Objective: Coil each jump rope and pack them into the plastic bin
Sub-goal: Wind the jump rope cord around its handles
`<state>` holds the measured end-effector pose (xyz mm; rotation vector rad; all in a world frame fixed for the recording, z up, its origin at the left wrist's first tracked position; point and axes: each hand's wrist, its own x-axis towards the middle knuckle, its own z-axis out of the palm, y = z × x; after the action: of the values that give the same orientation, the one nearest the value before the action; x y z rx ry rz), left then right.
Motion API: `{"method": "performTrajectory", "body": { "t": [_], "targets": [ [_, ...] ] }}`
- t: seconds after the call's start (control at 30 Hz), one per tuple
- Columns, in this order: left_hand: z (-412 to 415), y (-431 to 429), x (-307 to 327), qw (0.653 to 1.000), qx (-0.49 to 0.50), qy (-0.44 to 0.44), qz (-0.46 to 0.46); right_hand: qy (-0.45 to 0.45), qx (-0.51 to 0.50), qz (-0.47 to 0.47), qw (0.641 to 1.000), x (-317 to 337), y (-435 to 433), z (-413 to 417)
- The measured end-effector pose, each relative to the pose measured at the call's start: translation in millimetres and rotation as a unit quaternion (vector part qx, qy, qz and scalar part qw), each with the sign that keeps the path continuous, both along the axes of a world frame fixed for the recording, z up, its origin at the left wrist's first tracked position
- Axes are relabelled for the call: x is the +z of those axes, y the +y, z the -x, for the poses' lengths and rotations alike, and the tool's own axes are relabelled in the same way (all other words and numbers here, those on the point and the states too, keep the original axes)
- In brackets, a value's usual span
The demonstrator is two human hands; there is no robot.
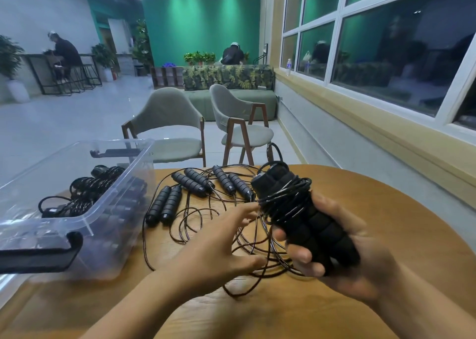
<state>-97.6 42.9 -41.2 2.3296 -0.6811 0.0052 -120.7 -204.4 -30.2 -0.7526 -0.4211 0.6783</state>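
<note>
On the table (373, 209), the plastic bin (123, 209) stands left, well apart from the part-wound jump rope (304, 220), its handles pointing up-left. The right grip (334, 256) clamps them; the left grip (213, 246), nearer the bin, is spread and empty.

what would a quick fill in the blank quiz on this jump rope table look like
1. The right hand grips two black handles with cord wound ____ them.
2. ____ pairs of loose handles lie on the wooden table.
3. The clear plastic bin sits to the ____ of those pairs.
4. Coiled ropes already lie ____ the bin.

Missing words: around; three; left; inside
</note>
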Motion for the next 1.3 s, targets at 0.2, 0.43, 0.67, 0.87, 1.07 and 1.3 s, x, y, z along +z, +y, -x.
{"method": "performTrajectory", "body": {
  "t": [0.2,0.43,0.67,0.87,1.07,1.3],
  "targets": [
    [17.5,-20.9,10.8,0.985,-0.045,0.01,0.166,0.014,0.026,-0.04,0.999,0.5,5.3,-1.5],
    [22.7,-24.8,11.5,0.98,-0.034,0.111,0.16,-0.014,-0.063,0.022,0.998,9.5,-4.3,-4.1],
    [26.7,-22.8,18.4,0.999,-0.008,0.017,-0.048,-0.109,-0.238,0.262,0.929,23.4,-2.2,1.2],
    [27.1,-18.6,21.4,0.977,-0.015,-0.056,-0.205,-0.178,-0.278,0.419,0.846,17.1,6.1,2.4],
    [18.4,-5.8,26.0,0.951,-0.057,-0.22,-0.212,-0.224,-0.186,0.571,0.768,9.5,8.1,0.1],
    [12.3,4.4,28.4,0.944,-0.115,-0.267,-0.157,-0.224,-0.006,0.574,0.788,15.8,19.7,11.4]
  ]
}}
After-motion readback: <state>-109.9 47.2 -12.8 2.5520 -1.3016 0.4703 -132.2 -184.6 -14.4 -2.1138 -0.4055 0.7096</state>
